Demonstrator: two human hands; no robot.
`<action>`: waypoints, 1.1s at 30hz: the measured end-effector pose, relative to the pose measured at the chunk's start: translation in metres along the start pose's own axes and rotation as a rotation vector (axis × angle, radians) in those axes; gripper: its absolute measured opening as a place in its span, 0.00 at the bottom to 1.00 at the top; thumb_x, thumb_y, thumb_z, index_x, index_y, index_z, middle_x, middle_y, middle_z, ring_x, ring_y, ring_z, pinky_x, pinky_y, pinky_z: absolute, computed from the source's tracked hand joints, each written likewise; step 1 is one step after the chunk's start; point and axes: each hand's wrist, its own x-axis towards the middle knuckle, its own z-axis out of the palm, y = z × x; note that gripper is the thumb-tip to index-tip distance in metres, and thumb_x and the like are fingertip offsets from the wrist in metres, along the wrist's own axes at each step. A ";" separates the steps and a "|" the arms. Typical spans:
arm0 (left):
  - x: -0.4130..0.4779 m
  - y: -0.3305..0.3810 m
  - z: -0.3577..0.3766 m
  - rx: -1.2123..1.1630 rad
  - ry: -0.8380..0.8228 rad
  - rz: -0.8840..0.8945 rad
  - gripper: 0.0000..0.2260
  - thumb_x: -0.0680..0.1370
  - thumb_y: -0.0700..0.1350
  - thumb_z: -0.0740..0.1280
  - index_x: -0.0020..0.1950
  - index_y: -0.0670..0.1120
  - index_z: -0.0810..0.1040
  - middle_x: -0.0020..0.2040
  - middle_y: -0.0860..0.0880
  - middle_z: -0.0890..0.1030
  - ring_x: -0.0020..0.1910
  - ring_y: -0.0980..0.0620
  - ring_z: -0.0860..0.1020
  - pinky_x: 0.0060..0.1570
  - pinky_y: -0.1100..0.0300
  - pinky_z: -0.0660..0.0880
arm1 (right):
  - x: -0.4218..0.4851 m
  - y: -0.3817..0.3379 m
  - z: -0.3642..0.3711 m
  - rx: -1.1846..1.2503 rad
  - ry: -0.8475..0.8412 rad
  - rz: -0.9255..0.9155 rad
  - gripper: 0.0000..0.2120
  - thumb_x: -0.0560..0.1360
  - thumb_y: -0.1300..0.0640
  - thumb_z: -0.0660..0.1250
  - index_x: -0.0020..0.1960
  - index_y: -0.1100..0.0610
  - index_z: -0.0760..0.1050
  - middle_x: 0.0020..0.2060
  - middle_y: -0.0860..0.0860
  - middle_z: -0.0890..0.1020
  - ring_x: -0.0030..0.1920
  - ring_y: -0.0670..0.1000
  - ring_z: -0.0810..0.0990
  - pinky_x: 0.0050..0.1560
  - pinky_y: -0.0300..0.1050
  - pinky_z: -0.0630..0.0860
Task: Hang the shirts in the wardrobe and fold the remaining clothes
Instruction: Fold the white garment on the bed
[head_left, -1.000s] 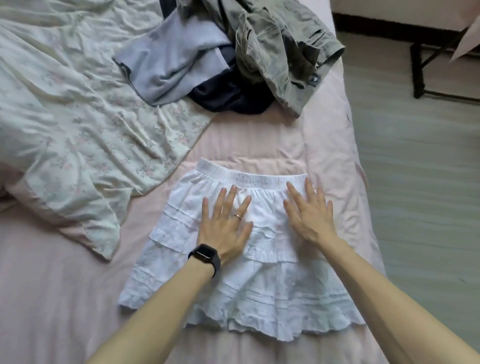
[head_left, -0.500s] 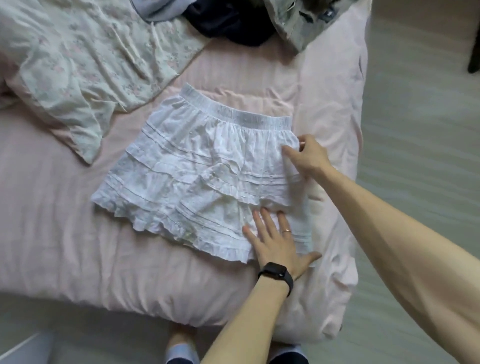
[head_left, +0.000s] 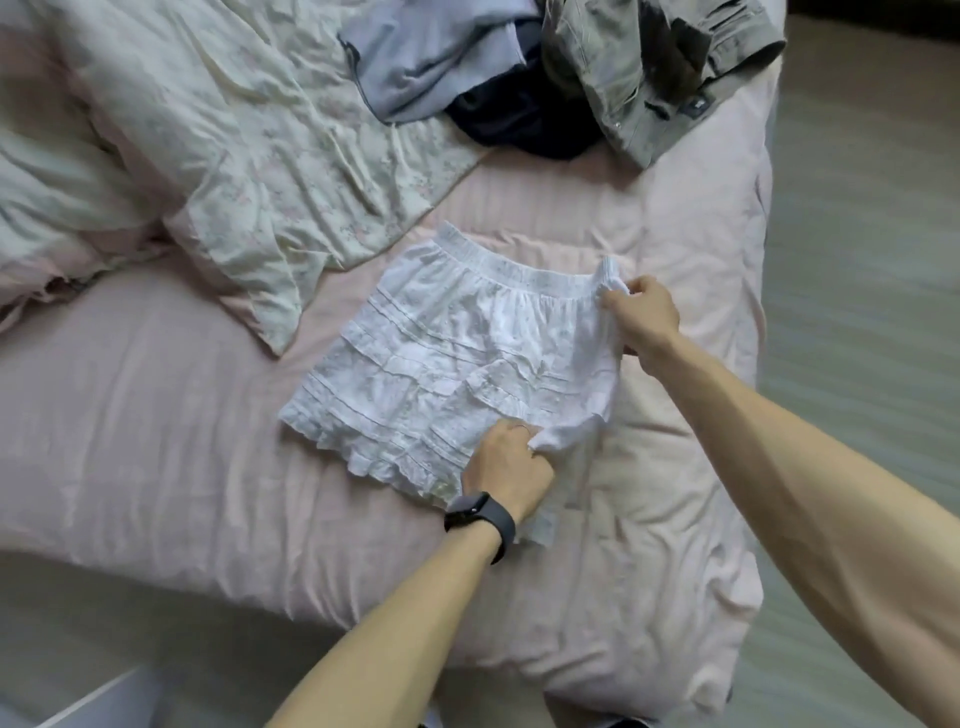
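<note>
While the white skirt lies mostly flat on the pink bed, waistband away from the person and ruffled hem toward them, both hands grip its right-hand edge. The right hand has its fingers curled round the right end of the elastic waistband, bunching the cloth and raising that corner a little off the sheet. The left hand, with a dark watch on its wrist and a thin ring on one finger, grips a fold of the fabric near the hem on the same side, fingers closed over it. Between the two hands that edge of the skirt is gathered and slightly raised, while the rest of it stays spread on the bed. A crumpled floral duvet covers the far left part of the bed, one corner of it near the skirt's waistband but apart from it. At the far end sits a heap of clothes: a grey-blue garment, a dark navy garment partly under it, and an olive garment on the right. Grey floor runs along the bed's right side.
</note>
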 end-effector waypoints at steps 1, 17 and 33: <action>0.001 -0.009 -0.019 -0.069 0.016 -0.057 0.20 0.76 0.41 0.59 0.67 0.49 0.77 0.65 0.48 0.76 0.64 0.44 0.74 0.53 0.57 0.72 | -0.005 -0.010 0.007 0.023 0.015 -0.007 0.06 0.73 0.50 0.68 0.43 0.50 0.72 0.45 0.51 0.80 0.46 0.54 0.81 0.33 0.45 0.79; 0.085 -0.201 -0.173 0.008 0.153 -0.181 0.19 0.79 0.36 0.55 0.68 0.50 0.66 0.63 0.45 0.76 0.51 0.40 0.77 0.43 0.51 0.73 | -0.012 -0.114 0.236 -0.420 0.023 -0.031 0.24 0.62 0.51 0.58 0.56 0.57 0.73 0.43 0.56 0.84 0.44 0.59 0.84 0.44 0.48 0.80; 0.137 -0.214 -0.165 0.654 0.033 0.652 0.28 0.83 0.56 0.43 0.81 0.55 0.37 0.81 0.51 0.37 0.79 0.50 0.34 0.75 0.40 0.35 | -0.054 -0.062 0.236 -0.833 0.270 -0.731 0.22 0.77 0.48 0.64 0.70 0.50 0.72 0.74 0.52 0.69 0.73 0.58 0.65 0.67 0.57 0.65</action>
